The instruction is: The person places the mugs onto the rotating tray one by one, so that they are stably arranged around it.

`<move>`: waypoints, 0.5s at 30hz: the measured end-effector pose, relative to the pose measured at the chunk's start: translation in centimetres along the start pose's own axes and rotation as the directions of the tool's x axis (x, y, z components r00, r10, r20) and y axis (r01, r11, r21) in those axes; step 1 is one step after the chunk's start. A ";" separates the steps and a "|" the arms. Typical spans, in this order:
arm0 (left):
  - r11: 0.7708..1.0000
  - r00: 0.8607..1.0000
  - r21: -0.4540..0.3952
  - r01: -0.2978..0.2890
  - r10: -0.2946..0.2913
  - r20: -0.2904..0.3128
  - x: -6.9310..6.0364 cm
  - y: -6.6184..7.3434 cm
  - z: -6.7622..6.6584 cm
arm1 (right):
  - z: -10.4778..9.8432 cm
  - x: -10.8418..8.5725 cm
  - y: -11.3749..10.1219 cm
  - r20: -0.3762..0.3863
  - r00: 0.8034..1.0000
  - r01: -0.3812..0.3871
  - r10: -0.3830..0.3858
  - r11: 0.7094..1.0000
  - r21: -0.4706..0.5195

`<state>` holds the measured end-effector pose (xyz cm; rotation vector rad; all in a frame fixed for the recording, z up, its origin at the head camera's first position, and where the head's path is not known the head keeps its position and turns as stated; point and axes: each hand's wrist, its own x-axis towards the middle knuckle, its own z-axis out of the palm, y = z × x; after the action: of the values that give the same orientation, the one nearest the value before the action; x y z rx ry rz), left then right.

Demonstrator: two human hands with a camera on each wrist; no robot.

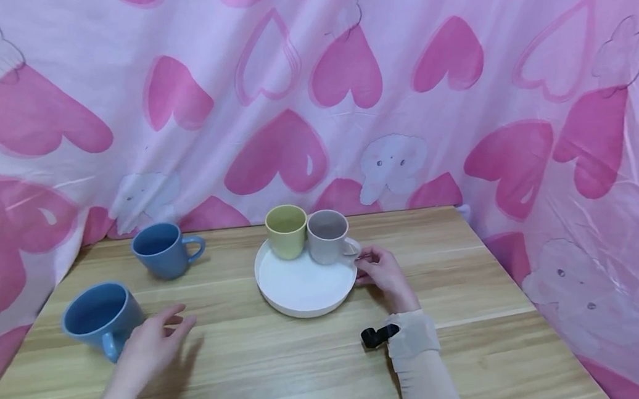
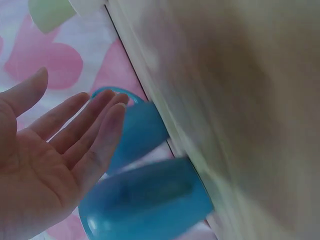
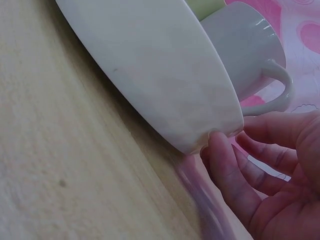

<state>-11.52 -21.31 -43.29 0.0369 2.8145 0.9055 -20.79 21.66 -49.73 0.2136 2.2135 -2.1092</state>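
A round white tray point(image 1: 303, 287) with a low rim lies on the table. At its back stand a handleless-looking yellow-green cup point(image 1: 286, 232) and a grey mug point(image 1: 326, 239), whose handle points right. My right hand point(image 1: 382, 275) pinches the tray's right edge, thumb against the outer wall point(image 3: 165, 85) and index finger at the rim, just below the grey mug's handle point(image 3: 280, 95). On the left, my left hand point(image 1: 154, 344) hovers beside the nearer blue mug point(image 1: 102, 320), fingers extended and palm bare point(image 2: 45, 170). Behind that mug is a second blue mug point(image 1: 162, 251).
The wooden table point(image 1: 287, 368) ends at the back against a pink heart-patterned cloth point(image 1: 399, 64), which also hangs along both sides. A small black device point(image 1: 378, 336) is strapped to the right wrist over a light sleeve point(image 1: 426, 371).
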 end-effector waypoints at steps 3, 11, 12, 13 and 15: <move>1.000 1.000 -0.012 0.010 -0.010 -0.021 -0.8 -1.1 -0.4 | 0.0 0.1 0.0 -0.006 1.000 -0.011 0.011 1.000 -0.007; 0.986 0.990 -0.092 0.137 -0.134 0.034 -2.6 -3.4 -1.3 | 0.0 0.1 0.1 -0.008 1.000 0.004 -0.004 1.000 0.005; 0.985 0.988 -0.088 0.151 -0.148 0.039 -2.8 -3.6 -1.5 | 0.0 0.1 0.1 -0.008 1.000 0.000 0.000 1.000 0.006; 0.982 0.985 -0.087 0.169 -0.165 0.048 -3.0 -3.7 -1.7 | 0.0 0.1 0.1 -0.006 1.000 -0.001 0.001 1.000 0.007; 0.981 0.984 -0.078 0.175 -0.172 0.038 -3.5 -4.0 -1.9 | 0.1 0.1 0.1 -0.007 1.000 -0.002 0.002 1.000 0.008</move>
<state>-8.33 -25.96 -43.50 -0.2008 2.6978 0.9679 -20.84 21.62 -49.83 0.2238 2.2082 -2.1192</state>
